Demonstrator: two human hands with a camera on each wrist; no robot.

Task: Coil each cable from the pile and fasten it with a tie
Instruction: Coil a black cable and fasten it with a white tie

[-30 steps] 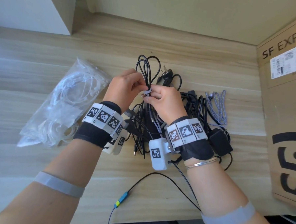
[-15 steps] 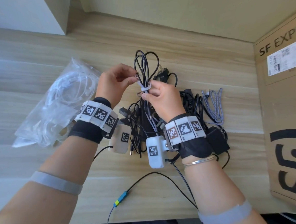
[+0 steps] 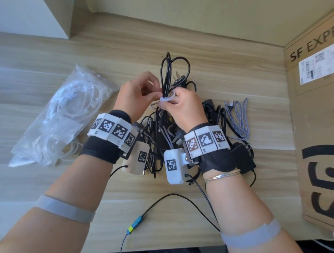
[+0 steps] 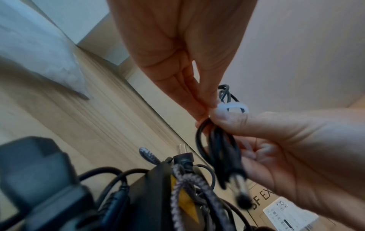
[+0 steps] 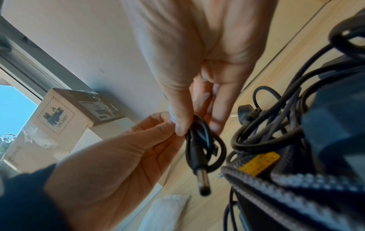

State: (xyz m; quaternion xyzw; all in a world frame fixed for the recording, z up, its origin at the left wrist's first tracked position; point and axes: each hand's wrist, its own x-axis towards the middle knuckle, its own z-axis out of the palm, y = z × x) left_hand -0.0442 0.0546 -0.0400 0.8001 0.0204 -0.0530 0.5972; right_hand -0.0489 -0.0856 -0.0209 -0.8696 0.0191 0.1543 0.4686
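Note:
A black cable (image 3: pixel 167 72) is folded into a long coil and held upright above the pile of cables (image 3: pixel 159 138). My right hand (image 3: pixel 170 102) grips the coil at its middle, thumb on top (image 4: pixel 227 116). A white tie (image 3: pixel 166 98) loops round the coil there. My left hand (image 3: pixel 156 93) pinches the tie's end (image 4: pixel 232 107) against the coil. The coil's barrel plug (image 5: pixel 203 182) hangs free below my fingers. How far the tie has closed is hidden by the fingers.
A clear bag of white ties (image 3: pixel 65 116) lies to the left. A purple braided cable (image 3: pixel 237 118) and a black adapter (image 3: pixel 241 157) sit at the pile's right. A large cardboard box (image 3: pixel 321 130) stands along the right edge. A white box (image 3: pixel 25 15) is at far left.
The tie has been drawn further round the coil and now arcs over to my right index finger. Both hands stay at the coil's middle, lifted slightly.

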